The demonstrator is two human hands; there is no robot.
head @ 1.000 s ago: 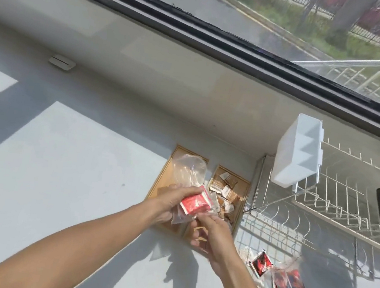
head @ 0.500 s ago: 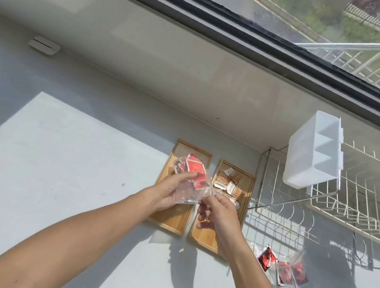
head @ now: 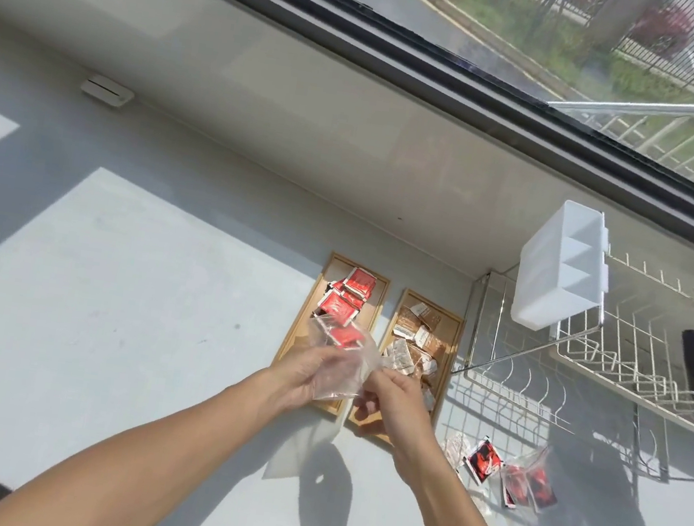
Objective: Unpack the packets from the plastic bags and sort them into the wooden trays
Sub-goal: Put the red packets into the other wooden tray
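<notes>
Two wooden trays lie side by side on the grey counter. The left tray (head: 381, 283) has red packets (head: 346, 300) spilled into its far half. The right tray (head: 457, 323) holds several brown and white packets (head: 412, 343). A clear plastic bag (head: 346, 367) hangs over the near part of the left tray, mouth toward the packets, with one red packet (head: 344, 336) at its opening. My left hand (head: 305, 375) and my right hand (head: 391, 396) both pinch the bag's near end.
More bagged red packets (head: 524, 481) and a loose dark red packet (head: 484, 458) lie on the counter to the right. A white wire dish rack (head: 588, 377) with a white plastic caddy (head: 557, 274) stands at the far right, under the window.
The bag was upright between my hands with the red packets inside; it has been tipped over the left tray and most red packets have slid out into it.
</notes>
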